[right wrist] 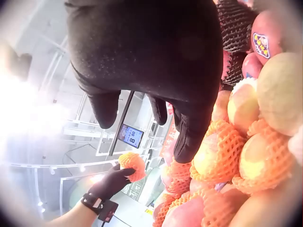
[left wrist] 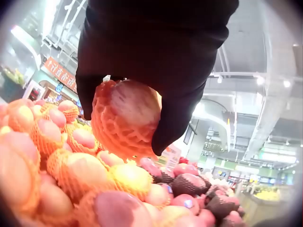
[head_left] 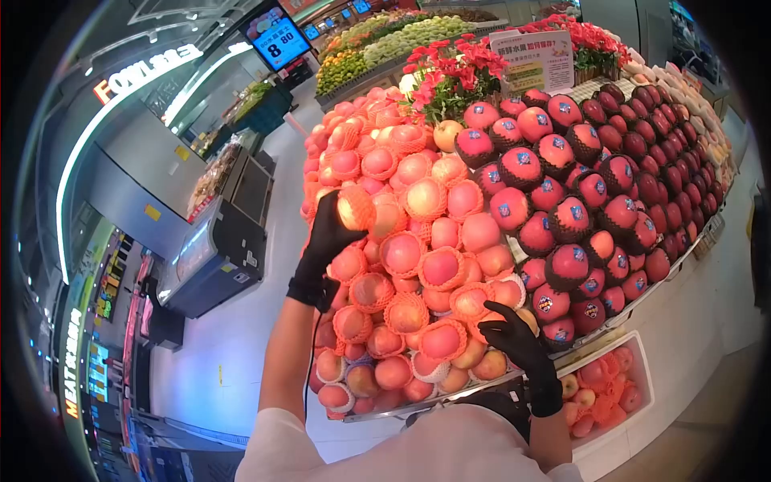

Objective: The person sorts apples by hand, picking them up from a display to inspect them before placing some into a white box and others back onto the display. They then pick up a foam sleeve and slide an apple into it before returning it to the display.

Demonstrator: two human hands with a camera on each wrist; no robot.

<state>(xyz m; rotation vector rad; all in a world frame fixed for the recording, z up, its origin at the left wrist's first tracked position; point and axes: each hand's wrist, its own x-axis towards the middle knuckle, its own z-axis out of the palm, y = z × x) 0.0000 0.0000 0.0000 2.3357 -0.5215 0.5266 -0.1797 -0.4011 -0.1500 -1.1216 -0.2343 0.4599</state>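
My black-gloved left hand (head_left: pixel 331 234) grips an apple (head_left: pixel 356 209) in an orange foam net, raised over the left side of the apple pile. In the left wrist view the thumb and fingers of the left hand (left wrist: pixel 151 52) wrap both sides of this apple (left wrist: pixel 135 106), and its bare pale-red top shows. Over the front right of the pile is my right hand (head_left: pixel 518 341), also in a black glove, its fingers spread and nothing in its grasp. The right wrist view has the fingertips (right wrist: pixel 185 146) right beside a netted apple (right wrist: pixel 215 153).
Dark red apples (head_left: pixel 570 213) in black nets fill the display's right side. Behind stand red flowers (head_left: pixel 454 76) and a printed sign (head_left: pixel 534 60). A white foam box (head_left: pixel 645 377) with more apples sits low at front right. A chiller cabinet (head_left: pixel 213 257) is across the aisle.
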